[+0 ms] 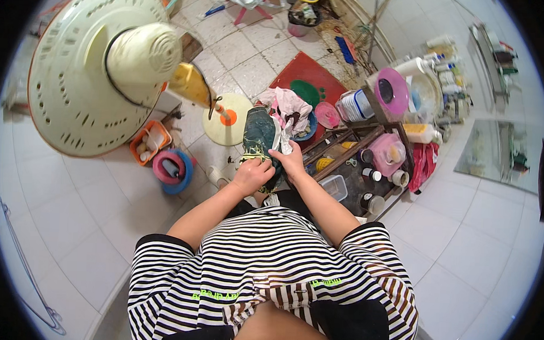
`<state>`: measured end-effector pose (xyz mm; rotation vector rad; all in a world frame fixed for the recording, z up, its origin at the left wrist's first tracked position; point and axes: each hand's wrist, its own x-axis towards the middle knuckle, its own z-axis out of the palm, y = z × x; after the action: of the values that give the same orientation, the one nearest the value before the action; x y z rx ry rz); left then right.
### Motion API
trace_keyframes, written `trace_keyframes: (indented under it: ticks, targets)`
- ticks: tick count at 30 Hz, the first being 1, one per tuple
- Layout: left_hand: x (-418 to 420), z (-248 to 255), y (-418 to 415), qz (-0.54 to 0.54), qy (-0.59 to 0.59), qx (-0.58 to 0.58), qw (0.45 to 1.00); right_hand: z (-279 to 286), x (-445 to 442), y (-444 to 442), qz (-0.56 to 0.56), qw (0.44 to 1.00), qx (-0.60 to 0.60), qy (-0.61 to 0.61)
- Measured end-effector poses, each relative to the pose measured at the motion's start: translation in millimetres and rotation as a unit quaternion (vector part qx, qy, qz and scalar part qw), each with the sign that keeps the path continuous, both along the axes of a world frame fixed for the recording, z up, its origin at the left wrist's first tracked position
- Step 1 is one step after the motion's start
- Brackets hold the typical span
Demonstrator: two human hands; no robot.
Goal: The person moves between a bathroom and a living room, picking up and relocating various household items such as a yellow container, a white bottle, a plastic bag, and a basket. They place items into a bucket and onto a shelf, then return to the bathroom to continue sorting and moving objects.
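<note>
A dark green garment (259,127) with bright yellow-green print hangs in front of me, held by both hands. My left hand (254,173) grips it at the printed part, fingers curled. My right hand (289,160) holds its right side, thumb towards the left hand, with a white part of cloth (285,136) at the fingertips. Just beyond, pink clothes (288,105) are heaped in a blue basin (308,128) on a red mat (298,72). The garment's lower end is partly hidden by my hands and clothing.
A large pale straw-like hat (77,86) looms at upper left. A round stand base (219,123) is on the tiled floor. Orange basket (138,136) and stacked pink and blue basins (188,176) stand left. To the right is a dark rack (352,184) with jars, near a sink (430,88).
</note>
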<state>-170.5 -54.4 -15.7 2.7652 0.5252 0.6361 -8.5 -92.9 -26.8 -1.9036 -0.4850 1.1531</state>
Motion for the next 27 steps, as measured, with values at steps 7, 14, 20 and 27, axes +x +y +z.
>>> trace_keyframes:
  ticks: [7, 14, 20, 27]
  targets:
    - [46, 41, 13, -0.066, -0.064, 0.027, 0.995, -16, 57, -22, -0.211, 0.949, -0.009, 0.236]
    - [59, 63, 29, -0.274, -0.080, 0.059, 0.957, -4, 67, -41, -0.256, 0.908, 0.106, 0.314]
    - [76, 84, 32, -0.406, -0.121, 0.060, 0.904, 14, 76, -76, -0.384, 0.874, 0.112, 0.275]
    - [63, 82, 31, -0.393, -0.121, 0.049, 0.910, 49, 52, -96, -0.421, 0.845, 0.238, 0.227]
